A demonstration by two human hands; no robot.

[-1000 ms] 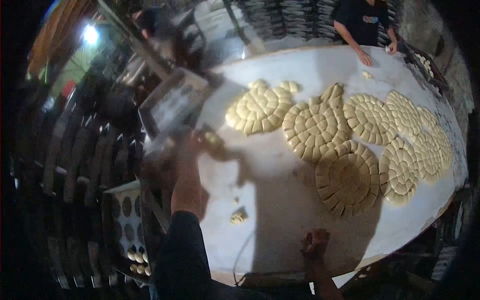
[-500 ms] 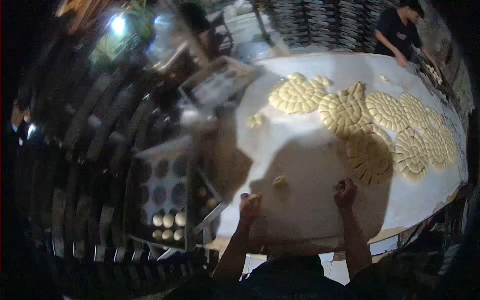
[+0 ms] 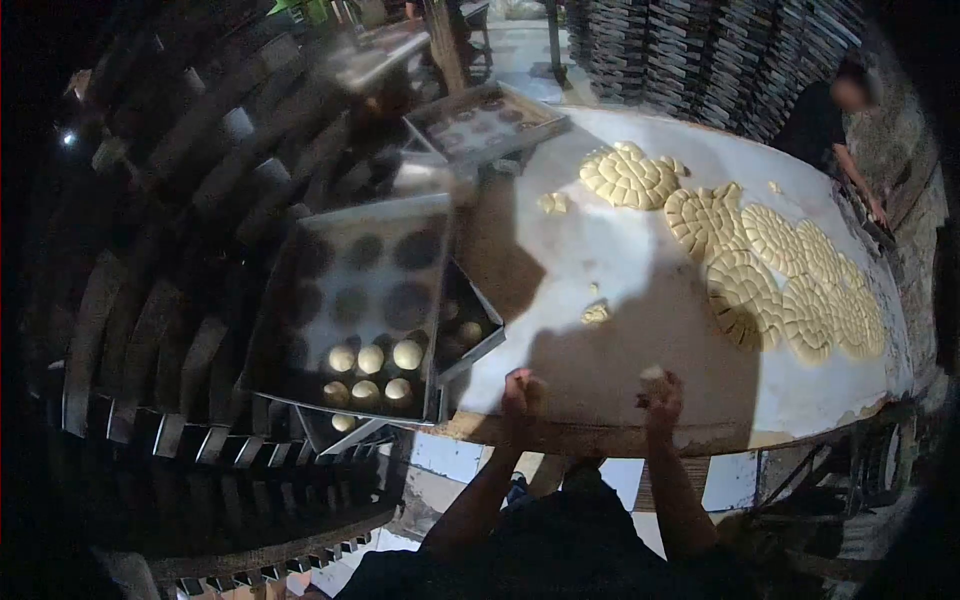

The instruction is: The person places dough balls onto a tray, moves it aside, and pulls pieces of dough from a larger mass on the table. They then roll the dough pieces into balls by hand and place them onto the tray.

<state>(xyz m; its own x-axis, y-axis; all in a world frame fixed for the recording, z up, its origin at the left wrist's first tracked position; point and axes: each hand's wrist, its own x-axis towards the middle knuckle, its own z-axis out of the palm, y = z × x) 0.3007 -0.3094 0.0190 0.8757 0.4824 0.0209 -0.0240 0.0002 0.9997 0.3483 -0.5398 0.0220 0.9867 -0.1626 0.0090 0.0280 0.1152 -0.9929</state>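
My left hand (image 3: 516, 396) is closed over the near edge of the table, with what looks like a small piece of dough (image 3: 537, 390) in its shadowed fingers. Held up to its right, my right hand (image 3: 664, 398) has its fingers curled round a pale piece of dough (image 3: 653, 377). Beyond both hands, a small lump of dough (image 3: 596, 314) lies on the white tabletop (image 3: 620, 250). Large flat rounds of dough scored into pieces, one of them a near round (image 3: 742, 295), cover the right part of the table.
To my left stands a metal tray (image 3: 350, 210) with several dough balls (image 3: 370, 360) at its near end and dark round marks. Another tray (image 3: 490, 125) sits farther back. Dough scraps (image 3: 553, 203) lie at the table's far left. A person (image 3: 825, 125) stands at the far right.
My view has shifted, bringing the trays into clearer sight on the left. My hands are closer together and nearer the table's edge. The person at the far right has moved an arm.
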